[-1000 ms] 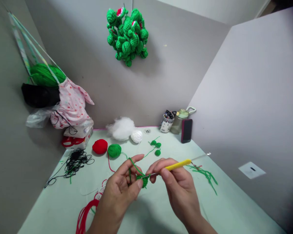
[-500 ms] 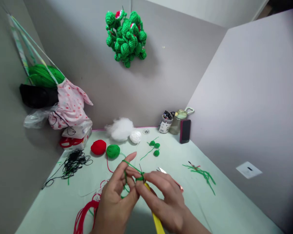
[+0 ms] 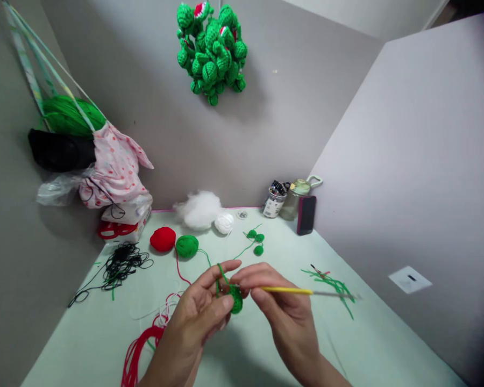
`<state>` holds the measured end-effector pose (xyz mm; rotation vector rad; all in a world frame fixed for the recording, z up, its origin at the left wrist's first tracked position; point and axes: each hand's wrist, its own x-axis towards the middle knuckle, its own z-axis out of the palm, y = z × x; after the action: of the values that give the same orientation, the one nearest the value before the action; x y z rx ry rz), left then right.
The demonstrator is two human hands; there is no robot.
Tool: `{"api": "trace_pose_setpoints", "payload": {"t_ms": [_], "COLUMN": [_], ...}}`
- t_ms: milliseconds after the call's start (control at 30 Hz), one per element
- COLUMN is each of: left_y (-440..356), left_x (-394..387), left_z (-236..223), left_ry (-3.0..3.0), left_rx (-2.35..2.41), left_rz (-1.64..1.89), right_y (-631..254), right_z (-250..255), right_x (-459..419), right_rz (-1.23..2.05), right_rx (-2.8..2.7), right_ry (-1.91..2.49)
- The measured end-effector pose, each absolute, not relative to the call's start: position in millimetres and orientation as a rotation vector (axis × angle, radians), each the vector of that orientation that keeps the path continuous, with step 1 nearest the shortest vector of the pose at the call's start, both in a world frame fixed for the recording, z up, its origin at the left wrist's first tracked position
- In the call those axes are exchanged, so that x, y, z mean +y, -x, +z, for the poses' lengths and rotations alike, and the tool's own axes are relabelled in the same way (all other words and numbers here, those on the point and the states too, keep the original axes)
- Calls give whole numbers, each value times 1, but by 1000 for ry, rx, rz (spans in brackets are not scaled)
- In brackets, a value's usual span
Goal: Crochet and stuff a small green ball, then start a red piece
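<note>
While the left hand (image 3: 201, 312) pinched the small, rounded, green crocheted piece (image 3: 236, 302) at its three o'clock, the right hand (image 3: 292, 320) gripped the slim, yellow-handled metal crochet hook (image 3: 288, 290), which pointed to nine o'clock, towards the piece.

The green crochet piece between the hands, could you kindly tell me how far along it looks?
Three small green pieces on the table look done. The left hand holds the green crochet piece, the right hand the yellow hook. That piece looks unfinished, its yarn running over a left finger; how much is left cannot be told.
</note>
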<state>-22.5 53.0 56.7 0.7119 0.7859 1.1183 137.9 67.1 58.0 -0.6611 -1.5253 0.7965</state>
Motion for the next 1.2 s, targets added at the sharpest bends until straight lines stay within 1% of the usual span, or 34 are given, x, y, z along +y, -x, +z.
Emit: {"api": "trace_pose_setpoints", "payload": {"t_ms": [167, 233, 367, 567, 633, 733, 933, 1200], "left_y": [24, 25, 27, 35, 38, 40, 30, 30], "left_x": [53, 53, 54, 57, 59, 61, 57, 57], "left_z": [52, 53, 59, 61, 60, 59, 56, 55], "left_ry": [-784, -790, -750, -666, -659, -667, -831, -889], "left_rx": [787, 771, 746, 604, 574, 635, 749, 784], "left_rz": [1166, 1162, 1153, 1001, 1022, 1109, 1141, 1180], "right_y": [-138, -139, -138, -144, -148, -151, -146, -147], "right_z": [55, 55, 55, 56, 60, 64, 56, 56], "right_x": [57, 55, 57, 72, 76, 79, 70, 65], "right_rz": [512, 476, 608, 1138, 1221, 1223, 1150, 1080], "right_rx": [-1736, -1755, -1670, -1280, -1154, -1059, -1269, -1304], "right_ry": [663, 683, 649, 641, 643, 644, 649, 670]}}
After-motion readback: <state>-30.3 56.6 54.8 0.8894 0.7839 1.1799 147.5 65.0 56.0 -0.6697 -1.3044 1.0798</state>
